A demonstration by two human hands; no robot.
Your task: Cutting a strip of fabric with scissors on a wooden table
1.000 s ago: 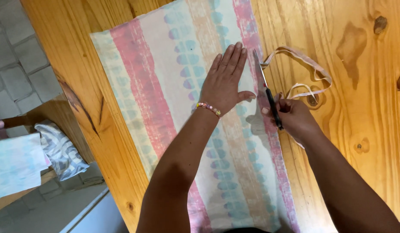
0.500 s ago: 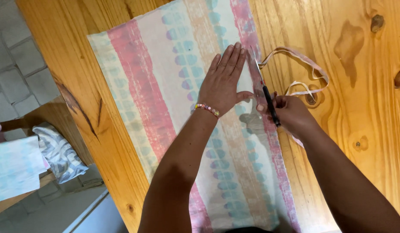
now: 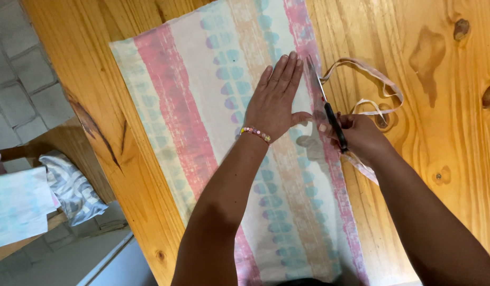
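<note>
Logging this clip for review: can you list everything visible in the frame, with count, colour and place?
fabric: one, pink, cream and teal stripes, flat on table
cut strip: one, pink-cream, curled right of fabric
scissors: one, black handle, at fabric's right edge
table: one, knotty pine
folded cloths: several, pale blue and grey, lower left, on a lower surface
bracelet: one, beaded, left wrist
left hand: flat on fabric
right hand: gripping scissors
</note>
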